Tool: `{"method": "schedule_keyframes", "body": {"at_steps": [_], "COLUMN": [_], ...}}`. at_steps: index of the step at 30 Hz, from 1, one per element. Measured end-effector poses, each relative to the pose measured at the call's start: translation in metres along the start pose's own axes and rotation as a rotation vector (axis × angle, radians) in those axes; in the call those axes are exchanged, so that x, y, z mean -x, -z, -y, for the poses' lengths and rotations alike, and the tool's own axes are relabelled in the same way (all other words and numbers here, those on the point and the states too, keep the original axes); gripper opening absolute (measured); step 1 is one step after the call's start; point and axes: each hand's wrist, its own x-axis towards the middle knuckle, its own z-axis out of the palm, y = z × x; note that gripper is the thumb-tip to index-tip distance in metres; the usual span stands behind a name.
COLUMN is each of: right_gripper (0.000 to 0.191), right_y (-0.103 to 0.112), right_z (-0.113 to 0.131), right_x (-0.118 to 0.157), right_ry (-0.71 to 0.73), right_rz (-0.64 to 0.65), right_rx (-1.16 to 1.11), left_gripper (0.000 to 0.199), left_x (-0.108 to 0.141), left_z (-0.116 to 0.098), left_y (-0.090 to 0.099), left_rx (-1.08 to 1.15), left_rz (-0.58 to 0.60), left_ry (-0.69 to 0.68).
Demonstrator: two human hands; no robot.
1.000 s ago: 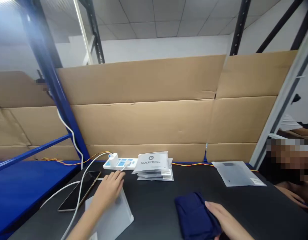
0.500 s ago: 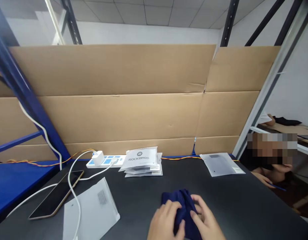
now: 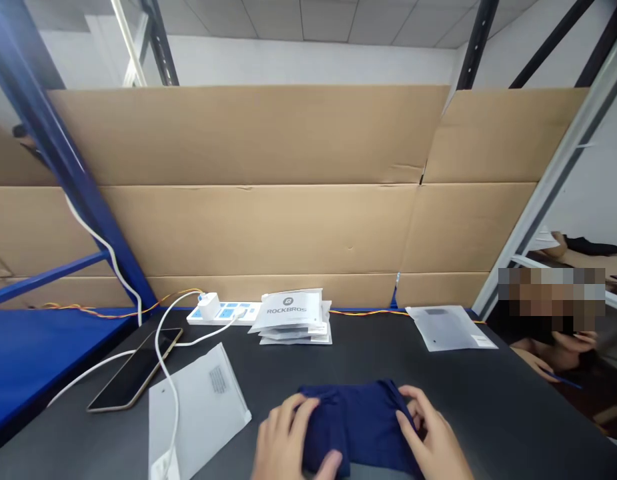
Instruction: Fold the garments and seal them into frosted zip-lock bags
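A piece of dark navy fabric (image 3: pixel 371 423) lies spread on the black tabletop at the lower middle, with folds at its left part. My left hand (image 3: pixel 288 443) rests on its left side, fingers over the top and thumb near the lower edge. At the right side, my right hand (image 3: pixel 431 433) pinches the cloth's edge between thumb and fingers. What kind of garment or cover the fabric is, I cannot tell.
A stack of white ROCKBROS packets (image 3: pixel 291 320) sits by a power strip (image 3: pixel 251 313). Left are a phone (image 3: pixel 135 373), a white cable (image 3: pixel 163 357) and a flat pouch (image 3: pixel 203 407). Another pouch (image 3: pixel 453 327) lies back right. Beyond the frame, a person (image 3: pixel 548 353) sits.
The navy fabric, bunched between my hands before, is now spread wider. My left hand has moved left and my right hand slightly right. The view has shifted a little left.
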Motion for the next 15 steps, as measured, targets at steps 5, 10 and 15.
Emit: {"method": "schedule_keyframes", "body": {"at_steps": [5, 10, 15], "right_gripper": [0.031, 0.032, 0.032], "right_y": [0.008, 0.019, 0.024], "right_z": [0.002, -0.002, 0.001], "right_x": [0.002, 0.005, 0.004], "right_ry": [-0.015, -0.043, -0.028], "right_rz": [-0.037, -0.021, -0.041], "right_rx": [-0.04, -0.039, -0.033], "left_gripper": [0.03, 0.014, 0.022], "left_x": [-0.018, -0.006, 0.015], "left_z": [-0.031, 0.018, 0.07], "left_y": [0.004, 0.029, 0.045], "left_rx": [0.049, 0.102, -0.137], "left_rz": [0.127, -0.007, -0.041], "left_ry": [-0.013, 0.141, 0.251]}}
